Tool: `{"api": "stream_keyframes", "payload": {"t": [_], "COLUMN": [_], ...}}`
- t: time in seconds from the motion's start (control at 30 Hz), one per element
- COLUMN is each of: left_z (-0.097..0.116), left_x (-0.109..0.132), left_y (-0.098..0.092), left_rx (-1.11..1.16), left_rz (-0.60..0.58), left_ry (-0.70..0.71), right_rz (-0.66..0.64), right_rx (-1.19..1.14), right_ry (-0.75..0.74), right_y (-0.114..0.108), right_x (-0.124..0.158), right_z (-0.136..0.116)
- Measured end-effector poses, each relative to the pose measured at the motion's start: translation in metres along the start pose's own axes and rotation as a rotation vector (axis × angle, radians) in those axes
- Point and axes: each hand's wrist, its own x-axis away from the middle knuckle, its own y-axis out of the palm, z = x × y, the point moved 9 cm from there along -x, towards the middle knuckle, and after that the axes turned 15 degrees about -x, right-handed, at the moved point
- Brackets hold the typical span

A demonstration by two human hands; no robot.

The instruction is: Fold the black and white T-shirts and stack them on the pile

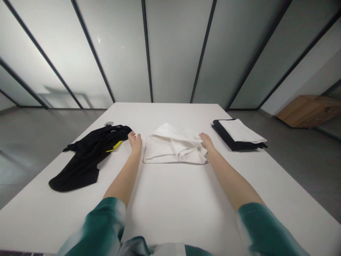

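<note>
A white garment [174, 147], folded into a wide bundle, lies in front of me on the white table [173, 199]. Its far part rises in a loose peak, and its right side is creased. My left hand [135, 141] is just off the garment's left edge, fingers apart and holding nothing. At the right edge, my right hand [206, 141] has its fingers closed on the cloth; the fingertips are partly hidden by it.
To the left lies a loosely spread black garment [82, 156] with a yellow strip [115, 146]. A small grey disc [109, 123] sits behind it. Folded white cloth [241, 131] rests on folded black cloth [234, 145] at the right. Frosted panels stand beyond the table.
</note>
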Motion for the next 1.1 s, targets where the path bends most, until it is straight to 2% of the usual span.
{"api": "stream_keyframes", "payload": {"t": [0.07, 0.13, 0.17, 0.2, 0.27, 0.33, 0.4, 0.47, 0.57, 0.63, 0.7, 0.77, 0.83, 0.9, 1.0, 1.1], "left_z": [0.012, 0.035, 0.048, 0.06, 0.071, 0.068, 0.061, 0.06, 0.063, 0.063, 0.06, 0.057, 0.054, 0.05, 0.049, 0.047], "left_x": [0.003, 0.021, 0.036, 0.055, 0.096, 0.126, 0.14, 0.142, 0.13, 0.112, 0.086, 0.054, 0.032, 0.027, 0.044, 0.074], "left_y": [-0.003, 0.012, 0.025, 0.039, 0.065, 0.083, 0.09, 0.092, 0.087, 0.081, 0.068, 0.047, 0.025, 0.018, 0.035, 0.061], "left_rx": [-0.117, -0.211, -0.264, -0.33, -0.497, -0.674, -0.791, -0.826, -0.832, -0.852, -0.886, -0.927, -0.951, -0.96, -0.95, -0.934], "left_rz": [0.017, -0.108, -0.207, -0.313, -0.508, -0.64, -0.705, -0.729, -0.746, -0.762, -0.708, -0.535, -0.35, -0.296, -0.444, -0.675], "left_ry": [0.132, 0.339, 0.468, 0.603, 0.829, 0.943, 0.972, 0.993, 1.009, 0.969, 0.872, 0.734, 0.622, 0.593, 0.711, 0.87], "right_rz": [0.121, 0.183, 0.155, 0.078, -0.162, -0.368, -0.477, -0.538, -0.58, -0.499, -0.36, -0.201, -0.065, -0.016, -0.061, -0.128], "right_rx": [-0.015, -0.045, -0.035, 0.0, 0.161, 0.377, 0.558, 0.63, 0.485, 0.216, -0.046, -0.26, -0.418, -0.472, -0.311, 0.002], "right_ry": [0.055, 0.042, 0.009, -0.033, -0.095, -0.114, -0.095, -0.046, 0.07, 0.111, 0.068, -0.017, -0.06, -0.045, -0.06, -0.252], "right_y": [-0.014, -0.021, -0.018, -0.011, 0.014, 0.036, 0.047, 0.05, 0.043, 0.029, 0.009, -0.011, -0.024, -0.02, 0.004, 0.029], "right_x": [0.0, 0.003, 0.005, 0.007, 0.017, 0.029, 0.034, 0.027, 0.0, -0.027, -0.053, -0.068, -0.071, -0.063, -0.038, -0.004], "right_z": [0.01, 0.009, 0.005, -0.002, -0.013, -0.019, -0.022, -0.027, -0.041, -0.059, -0.08, -0.093, -0.093, -0.079, -0.057, -0.049]}}
